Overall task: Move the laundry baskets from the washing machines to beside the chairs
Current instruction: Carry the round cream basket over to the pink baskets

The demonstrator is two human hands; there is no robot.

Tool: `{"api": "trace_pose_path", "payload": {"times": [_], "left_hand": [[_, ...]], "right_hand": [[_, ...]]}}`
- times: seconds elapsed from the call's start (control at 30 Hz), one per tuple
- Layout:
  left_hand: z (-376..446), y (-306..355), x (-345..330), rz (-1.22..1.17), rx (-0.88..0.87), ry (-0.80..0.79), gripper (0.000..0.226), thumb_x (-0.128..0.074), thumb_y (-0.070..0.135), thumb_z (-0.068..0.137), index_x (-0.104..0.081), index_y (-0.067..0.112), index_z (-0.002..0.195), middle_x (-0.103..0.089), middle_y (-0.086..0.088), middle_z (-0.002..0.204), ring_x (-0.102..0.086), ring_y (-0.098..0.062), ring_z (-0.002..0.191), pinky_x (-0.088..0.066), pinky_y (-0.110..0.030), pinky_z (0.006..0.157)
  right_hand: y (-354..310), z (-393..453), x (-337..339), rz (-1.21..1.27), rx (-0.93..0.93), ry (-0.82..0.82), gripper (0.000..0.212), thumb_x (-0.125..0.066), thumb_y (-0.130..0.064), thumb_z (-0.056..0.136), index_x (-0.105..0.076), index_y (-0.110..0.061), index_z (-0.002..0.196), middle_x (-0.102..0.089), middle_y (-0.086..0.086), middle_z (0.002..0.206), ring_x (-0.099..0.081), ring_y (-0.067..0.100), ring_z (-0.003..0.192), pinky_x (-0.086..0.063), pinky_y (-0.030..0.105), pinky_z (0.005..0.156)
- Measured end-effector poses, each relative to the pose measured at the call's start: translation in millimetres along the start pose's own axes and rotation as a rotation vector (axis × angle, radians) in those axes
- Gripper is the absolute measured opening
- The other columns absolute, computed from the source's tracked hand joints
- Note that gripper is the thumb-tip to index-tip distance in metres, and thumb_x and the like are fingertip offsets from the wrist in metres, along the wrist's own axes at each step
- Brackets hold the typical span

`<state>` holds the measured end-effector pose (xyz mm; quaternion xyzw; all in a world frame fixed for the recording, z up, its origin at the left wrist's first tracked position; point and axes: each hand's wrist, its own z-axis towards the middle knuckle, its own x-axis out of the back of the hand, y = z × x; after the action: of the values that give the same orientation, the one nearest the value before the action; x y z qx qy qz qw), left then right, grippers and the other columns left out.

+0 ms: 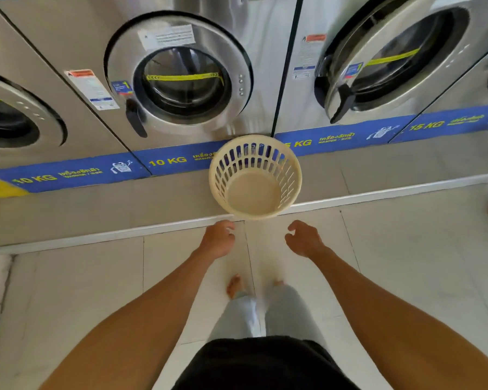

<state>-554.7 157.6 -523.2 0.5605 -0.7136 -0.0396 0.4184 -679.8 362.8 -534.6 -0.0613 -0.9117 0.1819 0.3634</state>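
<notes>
Basket count: one. The cream slatted laundry basket (pixel 254 177) stands upright and empty on the grey raised step (pixel 96 212), at the seam between two steel front-loading washers. Washing machines in view: the middle washer (pixel 181 77) and the right washer (pixel 389 60) show whole doors; a third door shows partly at the left edge (pixel 14 119), and a fourth only as a sliver at the far right. A blue strip (pixel 76 175) runs along their bases. Legible on it: "10 KG" twice at left, "15 KG" at right, and one more "KG" mark with its number hidden behind the basket rim; the smaller script beside each is not readable. Door stickers are too blurred to read.

Hands: two, both bare. The left hand (pixel 219 239) and the right hand (pixel 303 239) hang just short of the basket rim, fingers loosely curled and parted, holding nothing and touching nothing. Bare feet (pixel 234 285) stand on white floor tiles (pixel 406 249) below the step.
</notes>
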Motion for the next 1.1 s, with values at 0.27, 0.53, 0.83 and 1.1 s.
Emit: {"api": "trace_pose_path", "payload": {"times": [0.27, 0.53, 0.83, 1.1], "left_hand": [[65, 27, -3, -0.098, 0.171, 0.017, 0.044, -0.045, 0.009, 0.087, -0.060, 0.019, 0.128, -0.060, -0.007, 0.131, -0.057, -0.023, 0.119, -0.047, -0.031, 0.100], [167, 10, -39, -0.196, 0.360, 0.025, 0.052, -0.047, 0.016, 0.088, -0.049, 0.028, 0.139, -0.049, -0.004, 0.145, -0.055, -0.025, 0.121, -0.049, -0.030, 0.094], [268, -18, -80, -0.398, 0.614, -0.018, 0.098, -0.062, 0.035, 0.085, 0.013, 0.056, 0.146, -0.051, -0.010, 0.141, -0.061, -0.033, 0.108, -0.059, -0.050, 0.076], [266, -16, -72, -0.337, 0.630, 0.181, 0.106, -0.066, 0.012, 0.086, 0.009, 0.054, 0.147, -0.054, -0.014, 0.129, -0.060, -0.021, 0.066, -0.058, -0.034, 0.050]], "right_hand": [[-7, 89, 39, -0.077, -0.050, -0.144, 0.051, -0.053, -0.028, 0.095, -0.048, -0.016, 0.144, -0.055, 0.007, 0.145, -0.052, 0.029, 0.132, -0.044, 0.038, 0.106], [-5, 207, 32, 0.073, -0.086, -0.097, 0.049, -0.053, -0.022, 0.098, -0.047, -0.015, 0.146, -0.052, 0.011, 0.148, -0.047, 0.031, 0.136, -0.036, 0.035, 0.110], [19, 307, -12, 0.213, -0.119, 0.138, 0.067, -0.053, -0.011, 0.091, -0.031, -0.028, 0.152, -0.050, 0.011, 0.140, -0.055, 0.035, 0.122, -0.052, 0.050, 0.096], [21, 310, 0, 0.223, -0.078, 0.184, 0.063, -0.060, -0.007, 0.092, -0.034, -0.033, 0.144, -0.058, 0.011, 0.131, -0.060, 0.030, 0.105, -0.057, 0.045, 0.086]]}}
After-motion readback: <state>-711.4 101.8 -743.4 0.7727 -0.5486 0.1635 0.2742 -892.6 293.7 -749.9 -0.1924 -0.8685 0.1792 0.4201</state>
